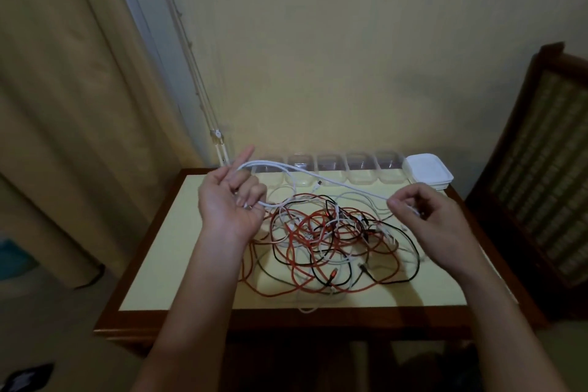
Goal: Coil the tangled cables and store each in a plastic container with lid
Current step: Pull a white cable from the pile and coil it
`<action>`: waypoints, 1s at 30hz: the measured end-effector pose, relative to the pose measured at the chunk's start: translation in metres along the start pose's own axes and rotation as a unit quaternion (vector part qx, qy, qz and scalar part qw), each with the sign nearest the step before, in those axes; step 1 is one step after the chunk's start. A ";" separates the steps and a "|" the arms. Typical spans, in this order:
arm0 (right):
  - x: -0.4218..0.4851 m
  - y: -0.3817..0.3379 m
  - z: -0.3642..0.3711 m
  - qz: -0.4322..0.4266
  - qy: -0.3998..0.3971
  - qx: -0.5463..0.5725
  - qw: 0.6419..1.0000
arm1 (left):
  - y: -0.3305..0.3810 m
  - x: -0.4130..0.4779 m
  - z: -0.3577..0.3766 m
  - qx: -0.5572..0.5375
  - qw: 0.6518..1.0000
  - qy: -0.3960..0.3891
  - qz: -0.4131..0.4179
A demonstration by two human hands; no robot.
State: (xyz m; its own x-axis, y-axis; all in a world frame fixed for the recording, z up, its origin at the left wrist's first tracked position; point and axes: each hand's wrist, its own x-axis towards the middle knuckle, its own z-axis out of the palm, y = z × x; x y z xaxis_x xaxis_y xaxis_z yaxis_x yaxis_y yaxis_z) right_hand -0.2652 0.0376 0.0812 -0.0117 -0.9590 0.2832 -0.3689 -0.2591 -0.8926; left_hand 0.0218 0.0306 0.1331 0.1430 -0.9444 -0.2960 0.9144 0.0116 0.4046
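A tangle of red, black and white cables lies on the pale yellow table top. My left hand is raised over the table's left side, palm toward me, index finger pointing up, with a white cable looped over its fingers and gripped by the curled ones. That cable runs right to my right hand, which pinches it between thumb and fingers above the tangle's right edge. Several clear plastic containers stand in a row along the table's back edge.
A stack of white lids sits at the back right of the table. A wooden chair stands close on the right. Curtains hang on the left, with cords down the wall behind the table's back left corner.
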 end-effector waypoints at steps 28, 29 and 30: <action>0.009 -0.059 0.057 -0.111 0.043 -0.071 0.990 | -0.063 -0.027 0.013 0.369 0.910 -0.182 -0.045; 0.007 -0.059 0.058 -0.085 0.032 -0.056 0.994 | -0.062 -0.027 0.015 0.350 0.917 -0.185 -0.049; 0.006 -0.060 0.060 -0.063 0.019 -0.033 0.997 | -0.062 -0.027 0.015 0.341 0.920 -0.187 -0.050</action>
State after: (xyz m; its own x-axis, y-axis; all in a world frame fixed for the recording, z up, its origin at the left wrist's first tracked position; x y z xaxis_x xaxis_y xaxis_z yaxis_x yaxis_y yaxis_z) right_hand -0.1875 0.0405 0.1160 0.0043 -0.9137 0.4063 -0.4304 -0.3685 -0.8240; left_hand -0.0439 0.0509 0.1290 -0.1852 -0.9782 -0.0940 0.4471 -0.1690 0.8784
